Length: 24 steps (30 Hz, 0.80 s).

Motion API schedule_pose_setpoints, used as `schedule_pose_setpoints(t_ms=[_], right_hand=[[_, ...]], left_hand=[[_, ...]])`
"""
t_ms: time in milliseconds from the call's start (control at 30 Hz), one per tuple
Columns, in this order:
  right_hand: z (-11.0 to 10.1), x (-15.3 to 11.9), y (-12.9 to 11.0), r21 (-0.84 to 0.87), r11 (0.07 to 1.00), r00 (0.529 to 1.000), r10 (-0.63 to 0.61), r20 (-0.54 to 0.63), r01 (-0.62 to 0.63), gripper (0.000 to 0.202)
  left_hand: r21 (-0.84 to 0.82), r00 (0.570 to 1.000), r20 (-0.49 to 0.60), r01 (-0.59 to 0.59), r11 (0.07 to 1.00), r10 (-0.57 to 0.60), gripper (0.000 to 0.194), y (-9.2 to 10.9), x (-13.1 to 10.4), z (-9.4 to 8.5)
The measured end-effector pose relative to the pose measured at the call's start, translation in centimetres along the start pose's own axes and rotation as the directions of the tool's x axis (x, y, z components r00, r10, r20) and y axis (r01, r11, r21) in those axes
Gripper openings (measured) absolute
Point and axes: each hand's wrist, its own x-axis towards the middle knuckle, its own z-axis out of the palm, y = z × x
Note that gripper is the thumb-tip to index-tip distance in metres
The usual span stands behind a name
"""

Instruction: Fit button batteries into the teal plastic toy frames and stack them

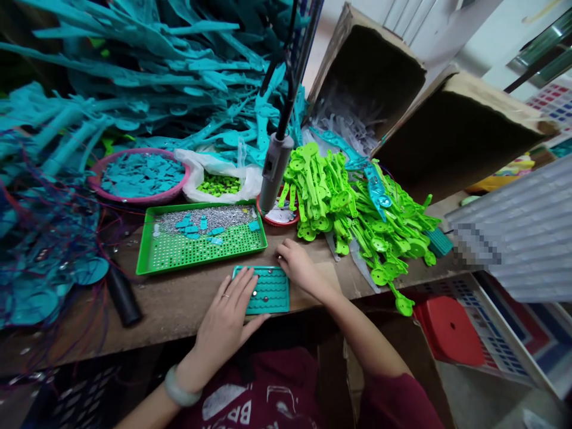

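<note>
A small teal ridged tray (276, 298) lies near the table's front edge, with a few small shiny round pieces (265, 299) on it. My left hand (227, 316) rests over its left side, fingers stretched out flat and covering part of it. At the tray's upper right corner, my right hand (295, 265) has its fingers curled in a pinch; whatever they hold is too small to make out. Just behind is a green perforated tray (165, 259) with a heap of small silver metal parts (223, 215) and several flat teal plastic pieces (191, 229).
A grey cylindrical tool (273, 170) hangs above the table. Bright green plastic parts (322, 190) are piled at right, teal ones (170, 71) at back left. Around stand a pink basin (111, 193), a white bag (252, 179), cardboard boxes (440, 95) and a red stool (451, 330).
</note>
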Motion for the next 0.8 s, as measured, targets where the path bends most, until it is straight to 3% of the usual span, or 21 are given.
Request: schedule_pose_setpoints(t_ms=[133, 300, 467, 533, 700, 800], right_hand=[[-0.1, -0.6, 0.1, 0.092, 0.996, 0.999, 0.003, -0.053, 0.002, 0.013], [0.1, -2.7, -0.9, 0.326, 0.936, 0.989, -0.097, -0.113, 0.130, 0.014], [0.9, -4.5, -2.0, 0.072, 0.957, 0.945, -0.262, -0.195, 0.280, 0.014], [1.0, -5.3, -2.1, 0.002, 0.946, 0.926, -0.317, -0.205, 0.324, 0.020], [-0.4, -9.1, -1.3, 0.043, 0.984, 0.887, -0.138, -0.441, 0.175, 0.025], [-1.2, -11.2, -1.6, -0.022, 0.989, 0.881, -0.139, -0.451, 0.145, 0.028]], left_hand=[[-0.017, 0.997, -0.061, 0.037, 0.999, -0.038, 0.074, -0.1, -0.2, -0.1], [0.007, 0.999, -0.024, 0.037, 0.999, -0.037, 0.076, -0.1, -0.3, -0.1], [0.051, 0.999, 0.034, -0.043, 0.998, 0.041, 0.075, 0.3, -0.2, -0.1], [0.030, 1.000, -0.001, -0.027, 0.999, 0.027, 0.075, 0.3, -0.2, -0.3], [-0.124, 0.990, -0.097, 0.089, 0.988, -0.101, 0.080, -0.5, -0.9, -1.2], [-0.229, 0.962, -0.204, 0.135, 0.964, -0.183, 0.082, -0.8, -1.1, -1.4]])
